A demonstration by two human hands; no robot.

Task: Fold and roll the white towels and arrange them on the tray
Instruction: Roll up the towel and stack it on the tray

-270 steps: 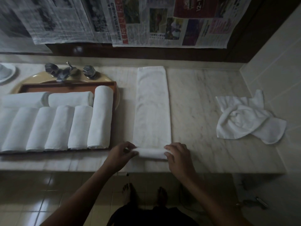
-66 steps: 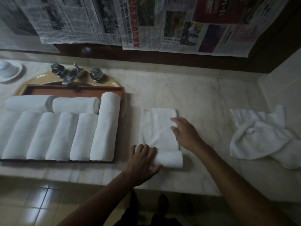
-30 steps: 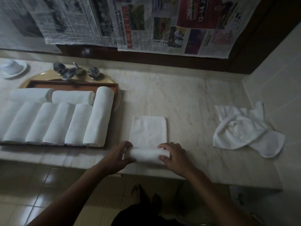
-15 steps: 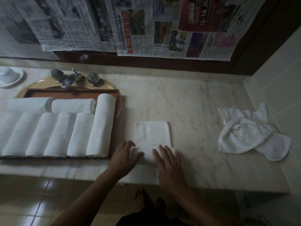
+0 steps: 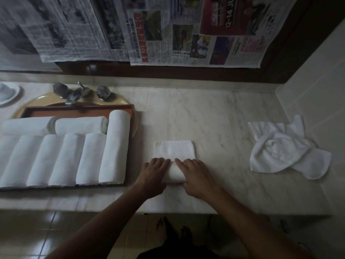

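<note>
At the far nine o'clock edge a white dish (image 5: 7, 93) sat on the marble counter (image 5: 214, 118). Just toward three o'clock from it, a yellow basin (image 5: 46, 99) held a wooden tray (image 5: 82, 109) laid across it, with a metal tap (image 5: 74, 94) and its two knobs at the tray's twelve o'clock side. On the tray lay the rolled towels (image 5: 63, 157): a row set side by side pointing roughly from six to twelve o'clock, two more lying crosswise at their twelve o'clock ends, and one longer roll (image 5: 114, 146) along the tray's three o'clock side. All were touching their neighbours.

Toward three o'clock from the tray, near the counter's front edge, lay the half-rolled towel (image 5: 174, 152). Its flat tail stretched toward twelve o'clock, and the rolled part (image 5: 174, 173) sat at the six o'clock end. The left hand (image 5: 154, 173) pressed palm-down on the roll's nine o'clock end, fingers spread flat and not closed around it. The right hand (image 5: 196, 175) lay likewise on the three o'clock end, fingers extended over the roll, flat rather than gripping. The fingertips of both reached the seam where roll met flat cloth.

Well apart at three o'clock, a crumpled white towel (image 5: 285, 152) lay loose beside the tiled side wall (image 5: 317, 101). At twelve o'clock, newspaper sheets (image 5: 149, 28) hung over the back wall above the counter.
</note>
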